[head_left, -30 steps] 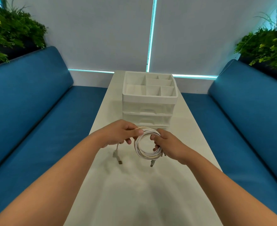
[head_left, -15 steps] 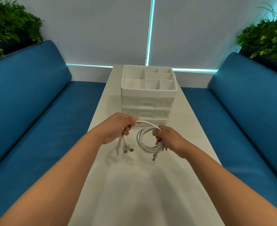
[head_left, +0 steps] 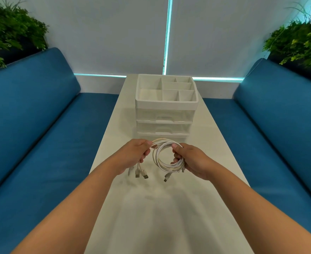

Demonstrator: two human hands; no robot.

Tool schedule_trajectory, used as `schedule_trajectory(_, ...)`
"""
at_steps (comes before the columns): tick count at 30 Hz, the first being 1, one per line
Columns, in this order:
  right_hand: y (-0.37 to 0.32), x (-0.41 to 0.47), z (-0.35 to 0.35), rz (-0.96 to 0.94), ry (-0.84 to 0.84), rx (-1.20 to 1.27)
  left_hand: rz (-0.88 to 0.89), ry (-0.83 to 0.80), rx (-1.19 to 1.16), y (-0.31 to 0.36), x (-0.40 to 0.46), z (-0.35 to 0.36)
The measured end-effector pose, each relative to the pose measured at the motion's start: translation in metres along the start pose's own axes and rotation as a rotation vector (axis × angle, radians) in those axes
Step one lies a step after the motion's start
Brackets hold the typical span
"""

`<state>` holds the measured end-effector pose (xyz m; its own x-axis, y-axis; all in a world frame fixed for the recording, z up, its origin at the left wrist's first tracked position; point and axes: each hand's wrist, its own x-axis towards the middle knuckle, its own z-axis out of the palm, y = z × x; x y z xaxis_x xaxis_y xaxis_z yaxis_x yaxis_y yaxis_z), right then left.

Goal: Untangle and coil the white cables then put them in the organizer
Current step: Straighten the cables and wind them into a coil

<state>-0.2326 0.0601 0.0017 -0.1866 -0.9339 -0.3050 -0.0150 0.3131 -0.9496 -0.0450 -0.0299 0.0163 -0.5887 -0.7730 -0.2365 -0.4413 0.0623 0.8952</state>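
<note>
white cables (head_left: 166, 158) coiled between both hands' grip.

The scene is evenly and brightly lit; cyan glow is seen along the window blinds (head_left: 114, 33). Soft shadows are cast on the table (head_left: 160, 217). Edges are bent by wide-angle distortion.

The left hand (head_left: 132, 154) hides the run of white cables (head_left: 166, 158) through its fist, the right hand (head_left: 189, 159) covers the coil's right side, and how many cables there are cannot be told.
</note>
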Motion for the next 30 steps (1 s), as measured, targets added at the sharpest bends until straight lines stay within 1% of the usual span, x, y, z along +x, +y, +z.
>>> schedule_trajectory(2,0.001,0.001,0.002,0.001,0.016,0.069,0.006,0.008,0.012,0.0,0.0,0.004)
schedule_trajectory(4,0.001,0.002,0.002,-0.009,-0.009,0.103,0.001,0.016,-0.053,0.001,0.001,0.003)
schedule_trajectory(7,-0.002,-0.001,-0.001,-0.033,-0.029,-0.039,0.006,0.009,-0.113,0.006,0.001,-0.002)
schedule_trajectory(9,-0.004,-0.002,-0.002,-0.051,0.006,-0.136,0.04,-0.016,-0.082,0.01,0.0,-0.001)
schedule_trajectory(10,-0.004,-0.002,-0.002,-0.061,0.016,-0.141,0.066,-0.035,-0.05,0.012,-0.001,0.001)
schedule_trajectory(14,-0.005,-0.003,0.0,-0.081,-0.018,-0.023,0.137,-0.011,0.02,0.006,0.003,0.011)
schedule_trajectory(17,-0.005,-0.005,0.002,-0.088,-0.03,0.06,0.142,-0.035,-0.052,0.004,0.005,0.017)
schedule_trajectory(20,-0.005,-0.005,0.005,-0.098,-0.031,0.117,0.135,0.058,-0.164,0.008,0.005,0.027)
schedule_trajectory(22,-0.004,-0.006,0.008,-0.121,0.009,0.026,0.121,0.119,-0.222,0.007,0.006,0.032)
schedule_trajectory(25,-0.005,-0.005,0.012,-0.147,0.115,-0.139,0.074,0.135,-0.317,0.007,0.008,0.035)
schedule_trajectory(28,-0.006,-0.004,0.017,-0.171,0.183,-0.135,0.068,0.063,-0.429,0.011,0.008,0.034)
schedule_trajectory(30,-0.005,-0.003,0.019,-0.206,0.223,-0.089,0.073,0.01,-0.45,0.016,0.007,0.033)
